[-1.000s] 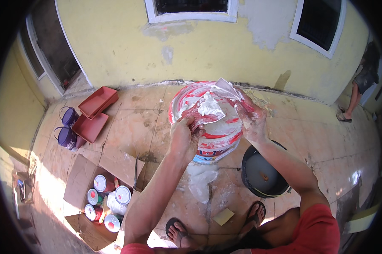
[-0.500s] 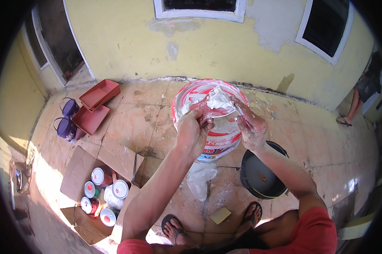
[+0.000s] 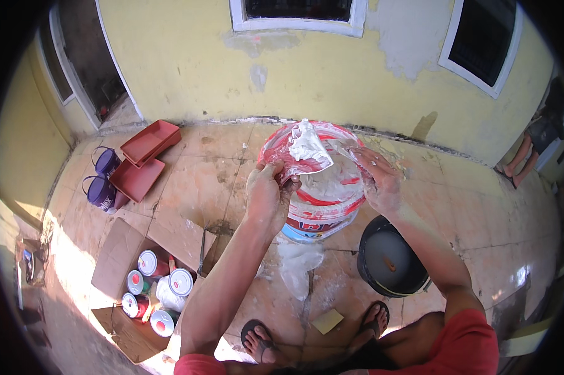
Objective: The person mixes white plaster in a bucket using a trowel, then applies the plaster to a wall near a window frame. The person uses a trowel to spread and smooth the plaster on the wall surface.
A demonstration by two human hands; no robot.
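Note:
My left hand (image 3: 266,197) grips a red flat spreader (image 3: 297,164) by its near edge. A heap of white putty (image 3: 307,144) sits on the spreader's far side. My right hand (image 3: 382,181) is closed to the right, apart from the spreader. A thin pale flat piece smeared with putty (image 3: 340,149) shows at its fingertips, too blurred to name surely. Below both hands stands a large white-and-red bucket (image 3: 322,224), with putty smeared over its top. White smears cover the fingers of my right hand.
A black bucket (image 3: 391,256) of greyish liquid stands by my right forearm. At left lie an open cardboard box (image 3: 116,250) of paint cans, red paint trays (image 3: 138,178) and purple pails (image 3: 99,192). A yellow wall (image 3: 169,69) rises ahead; a person's legs (image 3: 523,153) show far right.
My hands have drawn apart: the left moved slightly left with the spreader, and the right came away from its edge. The putty heap now sits farther left and higher in the picture.

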